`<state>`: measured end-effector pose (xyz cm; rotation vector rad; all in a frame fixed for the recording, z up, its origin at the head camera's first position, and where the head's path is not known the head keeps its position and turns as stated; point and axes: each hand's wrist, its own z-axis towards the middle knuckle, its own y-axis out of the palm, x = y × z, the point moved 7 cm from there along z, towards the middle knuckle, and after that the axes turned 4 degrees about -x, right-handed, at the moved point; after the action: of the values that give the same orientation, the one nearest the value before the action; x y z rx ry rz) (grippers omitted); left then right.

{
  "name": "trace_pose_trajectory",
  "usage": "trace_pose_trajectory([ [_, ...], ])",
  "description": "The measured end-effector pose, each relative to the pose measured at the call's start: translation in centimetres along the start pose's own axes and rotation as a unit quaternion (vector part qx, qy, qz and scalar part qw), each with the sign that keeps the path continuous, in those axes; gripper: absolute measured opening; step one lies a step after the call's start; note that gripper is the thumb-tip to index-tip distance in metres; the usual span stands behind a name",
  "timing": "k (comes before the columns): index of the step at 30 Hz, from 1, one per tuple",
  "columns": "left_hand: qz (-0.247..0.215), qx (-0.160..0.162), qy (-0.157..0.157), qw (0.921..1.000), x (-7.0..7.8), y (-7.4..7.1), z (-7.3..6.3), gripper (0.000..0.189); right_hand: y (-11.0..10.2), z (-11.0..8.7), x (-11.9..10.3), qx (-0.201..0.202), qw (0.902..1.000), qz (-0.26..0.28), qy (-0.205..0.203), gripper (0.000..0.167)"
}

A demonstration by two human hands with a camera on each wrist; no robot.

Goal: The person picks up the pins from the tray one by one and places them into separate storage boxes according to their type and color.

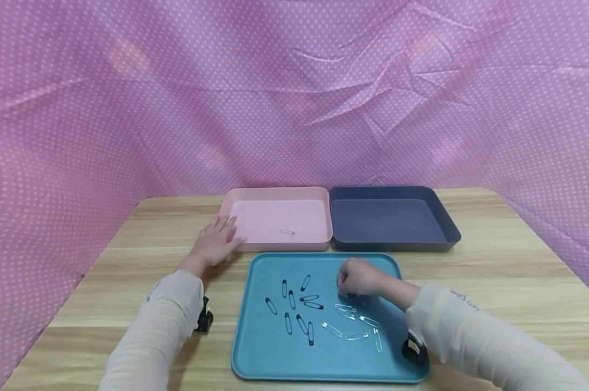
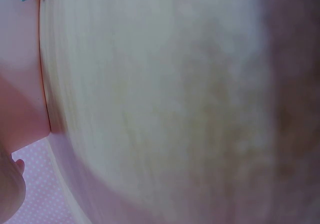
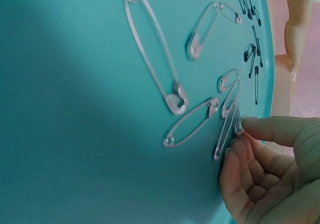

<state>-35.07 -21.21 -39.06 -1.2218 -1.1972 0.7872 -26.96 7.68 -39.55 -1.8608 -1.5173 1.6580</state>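
Observation:
On the teal tray [image 1: 323,366], my right hand [image 1: 360,278] has thumb and fingertips down near the tray's surface. Seen from the right wrist, the thumb and a finger pinch the clasp end of a silver safety pin [image 3: 239,128]; the hand hides part of it. Several silver safety pins [image 1: 331,329] lie just nearer than this hand. Black safety pins [image 1: 271,306] are spread over the tray's left half. My left hand [image 1: 213,244] rests with spread fingers at the left front corner of the pink tray [image 1: 284,247].
One silver safety pin [image 1: 287,232] lies in the pink tray. A dark blue tray [image 1: 397,246] adjoins it on the right. Both stand behind the teal tray on a wooden table [image 1: 499,260], with a pink dotted cloth [image 1: 294,108] hanging behind and at the sides.

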Motion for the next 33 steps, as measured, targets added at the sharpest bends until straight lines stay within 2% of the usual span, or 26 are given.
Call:
trace_pose_trajectory([
  [11, -0.004, 0.000, -0.004, 1.0000, -0.2, 0.1, -0.1, 0.070, 0.2, 0.3, 0.4, 0.001, 0.9999, 0.016, -0.005, 0.016],
  [23, -0.010, 0.002, -0.008, 0.9999, -0.2, 0.0, -0.2, 0.070, 0.1, 0.6, 0.6, -0.003, 0.9957, 0.092, -0.017, 0.011],
  [33, -0.001, 0.013, 0.007, 0.9999, 0.0, -0.1, -0.2, 0.069, -0.2, 0.9, -0.6, -0.001, 0.9880, 0.135, -0.075, 0.009],
])
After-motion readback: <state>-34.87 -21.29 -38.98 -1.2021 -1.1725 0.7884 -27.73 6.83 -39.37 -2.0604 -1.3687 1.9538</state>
